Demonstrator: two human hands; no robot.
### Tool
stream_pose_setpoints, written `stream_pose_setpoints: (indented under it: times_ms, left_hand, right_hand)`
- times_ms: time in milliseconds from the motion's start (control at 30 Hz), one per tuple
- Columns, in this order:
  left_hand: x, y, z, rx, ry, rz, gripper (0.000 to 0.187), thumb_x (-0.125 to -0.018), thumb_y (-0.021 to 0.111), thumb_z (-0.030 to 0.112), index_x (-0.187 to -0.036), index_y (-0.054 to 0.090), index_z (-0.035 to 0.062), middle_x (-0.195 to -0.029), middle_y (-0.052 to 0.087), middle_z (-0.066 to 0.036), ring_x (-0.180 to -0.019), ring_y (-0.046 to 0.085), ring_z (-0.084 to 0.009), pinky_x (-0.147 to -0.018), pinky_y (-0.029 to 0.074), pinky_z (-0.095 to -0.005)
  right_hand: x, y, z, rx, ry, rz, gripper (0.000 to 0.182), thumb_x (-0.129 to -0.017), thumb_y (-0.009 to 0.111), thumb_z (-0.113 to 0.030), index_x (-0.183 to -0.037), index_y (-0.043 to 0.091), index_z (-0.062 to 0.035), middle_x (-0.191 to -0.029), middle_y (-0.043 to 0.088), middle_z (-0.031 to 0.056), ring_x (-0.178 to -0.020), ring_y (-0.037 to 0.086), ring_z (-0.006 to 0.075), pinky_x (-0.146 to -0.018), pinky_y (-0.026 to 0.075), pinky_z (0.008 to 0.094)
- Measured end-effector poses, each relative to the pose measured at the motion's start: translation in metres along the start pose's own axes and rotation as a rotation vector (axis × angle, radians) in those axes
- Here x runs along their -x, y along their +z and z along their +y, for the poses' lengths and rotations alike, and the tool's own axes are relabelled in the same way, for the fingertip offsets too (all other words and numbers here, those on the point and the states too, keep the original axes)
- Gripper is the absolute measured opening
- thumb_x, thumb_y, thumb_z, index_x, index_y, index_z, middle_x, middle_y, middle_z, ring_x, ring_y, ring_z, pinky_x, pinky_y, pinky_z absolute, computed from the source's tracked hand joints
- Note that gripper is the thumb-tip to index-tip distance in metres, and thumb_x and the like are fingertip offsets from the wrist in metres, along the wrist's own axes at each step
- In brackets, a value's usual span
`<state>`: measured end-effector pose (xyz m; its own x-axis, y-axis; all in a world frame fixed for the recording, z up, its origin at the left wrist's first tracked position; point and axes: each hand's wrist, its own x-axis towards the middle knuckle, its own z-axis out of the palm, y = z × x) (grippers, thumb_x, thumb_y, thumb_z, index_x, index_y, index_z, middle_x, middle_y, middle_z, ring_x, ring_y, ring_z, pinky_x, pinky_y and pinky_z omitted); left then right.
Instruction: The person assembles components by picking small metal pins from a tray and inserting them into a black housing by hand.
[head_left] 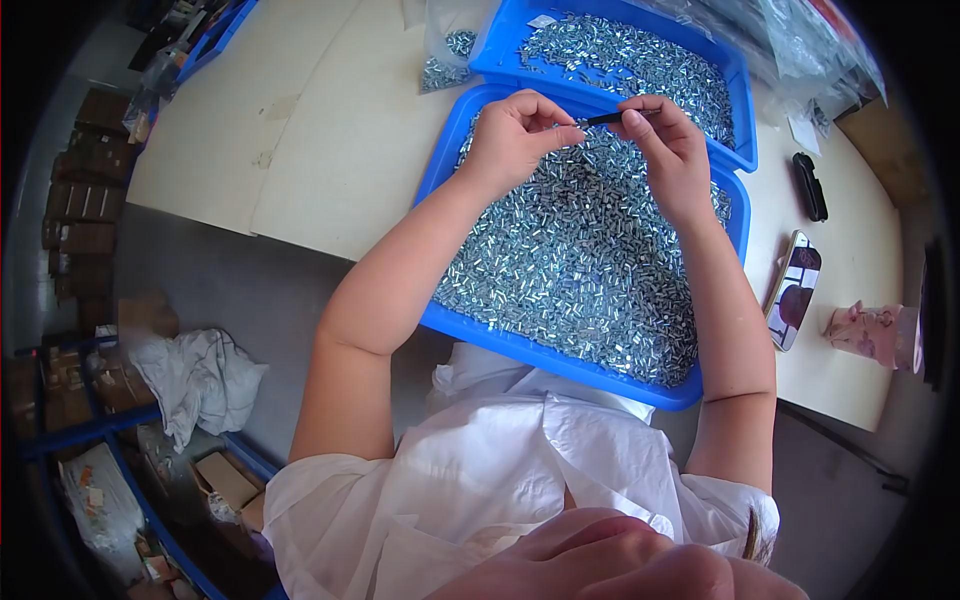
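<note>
My right hand [672,158] grips a slim black pen-like tool [606,118], which points left. Thumb and fingers of my left hand [518,142] are pinched together at the tool's tip, on what looks like a small metal piece, mostly hidden by the fingertips. Both hands are above a blue tray [560,358] filled with small shiny metal cylinders [580,250]. Behind it, a second blue tray [742,110] holds more of these pieces.
A clear plastic bag [440,45] of metal pieces stands at the back left. On the table's right side are a black case [810,187], a phone [795,290] and a pink patterned cup [862,333]. Plastic wrapping [800,45] lies back right. Shelves with boxes [225,480] are lower left.
</note>
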<state>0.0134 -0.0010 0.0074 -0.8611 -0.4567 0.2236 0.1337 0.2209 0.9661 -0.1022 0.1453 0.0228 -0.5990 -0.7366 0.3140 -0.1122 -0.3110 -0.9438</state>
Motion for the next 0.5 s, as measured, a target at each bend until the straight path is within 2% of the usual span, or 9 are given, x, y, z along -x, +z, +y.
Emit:
stream_pose_setpoints:
  times_ms: [133, 200, 233, 300, 400, 500]
  left_hand:
    - [0.001, 0.001, 0.003, 0.029, -0.011, 0.017, 0.009, -0.070, 0.071, 0.004, -0.073, 0.062, 0.0030, -0.075, 0.057, 0.002, -0.065, 0.051, -0.0039, -0.059, 0.041, -0.0175]
    - [0.002, 0.001, 0.004, -0.057, 0.041, 0.033, 0.010, -0.069, 0.072, 0.004, -0.072, 0.063, 0.0031, -0.074, 0.056, 0.002, -0.063, 0.049, -0.0035, -0.057, 0.040, -0.0174]
    - [0.002, 0.001, 0.005, -0.144, 0.092, 0.047, 0.011, -0.067, 0.073, 0.005, -0.070, 0.063, 0.0031, -0.073, 0.055, 0.001, -0.061, 0.047, -0.0032, -0.055, 0.038, -0.0174]
    - [0.003, 0.002, 0.005, -0.167, 0.118, 0.061, 0.012, -0.066, 0.074, 0.005, -0.070, 0.063, 0.0031, -0.072, 0.055, 0.001, -0.059, 0.046, -0.0031, -0.053, 0.037, -0.0175]
    - [0.003, 0.002, 0.004, -0.199, 0.147, 0.065, 0.012, -0.065, 0.075, 0.005, -0.069, 0.063, 0.0030, -0.071, 0.054, 0.001, -0.057, 0.044, -0.0031, -0.051, 0.036, -0.0175]
    - [0.002, 0.002, 0.002, -0.203, 0.139, 0.051, 0.012, -0.065, 0.074, 0.004, -0.068, 0.063, 0.0030, -0.071, 0.054, 0.001, -0.057, 0.044, -0.0033, -0.051, 0.036, -0.0174]
  right_hand:
    - [-0.001, -0.001, -0.002, 0.009, 0.015, 0.010, 0.015, -0.085, 0.057, -0.011, -0.094, 0.055, 0.0004, -0.084, 0.060, 0.0048, -0.081, 0.058, 0.0112, -0.072, 0.046, 0.0219]
    - [-0.001, -0.001, -0.004, 0.130, 0.086, 0.035, 0.017, -0.084, 0.059, -0.018, -0.084, 0.057, -0.0010, -0.073, 0.059, 0.0028, -0.072, 0.057, 0.0083, -0.063, 0.044, 0.0201]
    - [-0.002, -0.004, -0.003, 0.129, 0.086, 0.035, 0.017, -0.084, 0.059, -0.018, -0.084, 0.057, -0.0010, -0.073, 0.059, 0.0028, -0.072, 0.057, 0.0083, -0.063, 0.044, 0.0201]
    - [-0.004, -0.010, -0.003, 0.363, 0.197, -0.015, 0.026, -0.083, 0.060, -0.027, -0.074, 0.055, -0.0030, -0.064, 0.056, 0.0008, -0.062, 0.053, 0.0057, -0.054, 0.039, 0.0195]
    - [-0.002, -0.005, -0.009, 0.413, 0.263, 0.002, 0.030, -0.083, 0.059, -0.030, -0.070, 0.054, -0.0042, -0.060, 0.054, 0.0001, -0.058, 0.050, 0.0045, -0.051, 0.036, 0.0196]
    - [-0.004, -0.007, 0.001, 0.322, 0.215, -0.012, 0.029, -0.083, 0.059, -0.030, -0.072, 0.055, -0.0038, -0.060, 0.054, -0.0001, -0.059, 0.049, 0.0047, -0.052, 0.036, 0.0196]
